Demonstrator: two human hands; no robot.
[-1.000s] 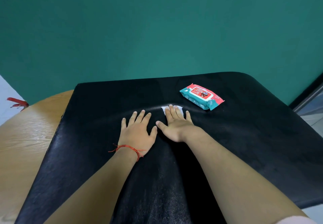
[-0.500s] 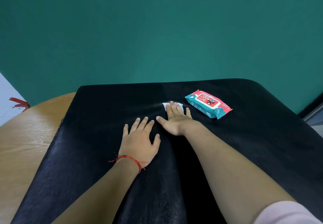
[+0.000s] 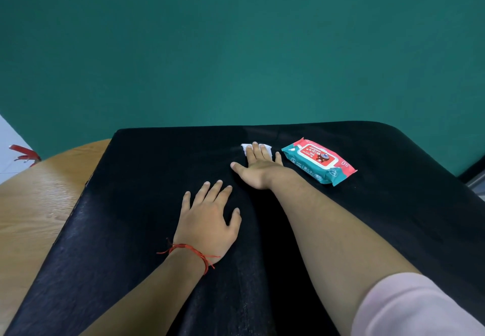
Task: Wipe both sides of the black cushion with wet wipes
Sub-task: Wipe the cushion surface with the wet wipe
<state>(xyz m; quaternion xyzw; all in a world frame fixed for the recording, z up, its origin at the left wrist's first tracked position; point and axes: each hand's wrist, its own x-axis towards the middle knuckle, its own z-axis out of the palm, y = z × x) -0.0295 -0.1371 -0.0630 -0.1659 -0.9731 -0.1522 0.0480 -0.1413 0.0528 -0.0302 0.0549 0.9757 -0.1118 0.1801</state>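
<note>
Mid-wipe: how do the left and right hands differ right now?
The right hand presses a white wipe under its fingers, near the wipes pack; the left hand has nothing under it. The right hand reaches farther across the cushion than the left hand. The left wrist wears a red string; the right wrist is bare. Both lie flat, fingers straight.

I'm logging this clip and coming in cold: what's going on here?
A person is wiping the top of the black cushion, which lies on a wooden table. The right hand presses a white wet wipe flat against the cushion near its far edge. The left hand rests flat on the cushion, closer to the person. The wipes pack lies on the cushion just to the right of the right hand.
</note>
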